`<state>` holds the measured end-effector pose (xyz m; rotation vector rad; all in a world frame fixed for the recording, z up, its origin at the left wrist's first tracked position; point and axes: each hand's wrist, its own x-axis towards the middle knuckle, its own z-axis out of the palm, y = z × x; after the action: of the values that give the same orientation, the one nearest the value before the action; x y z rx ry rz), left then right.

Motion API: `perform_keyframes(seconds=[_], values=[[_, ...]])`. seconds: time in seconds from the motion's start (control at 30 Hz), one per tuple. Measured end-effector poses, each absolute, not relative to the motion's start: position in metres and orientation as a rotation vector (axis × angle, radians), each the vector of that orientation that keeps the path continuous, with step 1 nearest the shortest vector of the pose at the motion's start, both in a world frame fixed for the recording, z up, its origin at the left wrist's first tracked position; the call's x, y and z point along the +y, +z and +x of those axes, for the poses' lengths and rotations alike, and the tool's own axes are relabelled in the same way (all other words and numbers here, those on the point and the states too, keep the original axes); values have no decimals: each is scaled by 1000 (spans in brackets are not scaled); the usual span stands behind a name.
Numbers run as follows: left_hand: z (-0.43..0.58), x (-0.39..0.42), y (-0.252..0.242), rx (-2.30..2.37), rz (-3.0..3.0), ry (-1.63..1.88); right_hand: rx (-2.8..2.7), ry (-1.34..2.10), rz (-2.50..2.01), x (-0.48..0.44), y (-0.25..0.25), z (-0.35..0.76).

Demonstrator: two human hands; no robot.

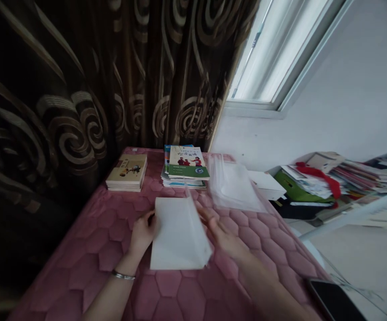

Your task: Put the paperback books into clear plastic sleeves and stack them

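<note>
A white-faced book (171,234) lies on the pink quilted cloth in front of me. A clear plastic cover (196,227) runs along its right side, with a loose flap standing up at the upper right and a corner sticking out at the lower right. My left hand (144,232), with a silver bracelet at the wrist, has its fingers curled on the book's left edge. At the right edge my right hand (218,229) touches the plastic, its fingers stretched out and slightly blurred. Its fingertips are partly behind the flap.
Behind stand a pile of tan books (126,174) and a pile of textbooks (188,162). Clear plastic covers (238,187) lie to their right, beside a white box (267,185). A phone (335,298) rests near right. Papers and a green bag (293,183) are beyond the table.
</note>
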<state>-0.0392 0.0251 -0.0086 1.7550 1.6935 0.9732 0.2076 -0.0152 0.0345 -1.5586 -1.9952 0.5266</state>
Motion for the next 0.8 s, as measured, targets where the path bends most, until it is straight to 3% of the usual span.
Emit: perform_keyframes(seconds=[0.1,0.43,0.8], values=[[-43,28,-13,1615,1720,1002,-2199,668,-1324,-19,36,182],[-53,32,-15,1590,1585,965,-2460,313,-1446,-27,1,141],[-17,2,-11,2017,2161,602,-2516,273,-1480,-25,7,141]])
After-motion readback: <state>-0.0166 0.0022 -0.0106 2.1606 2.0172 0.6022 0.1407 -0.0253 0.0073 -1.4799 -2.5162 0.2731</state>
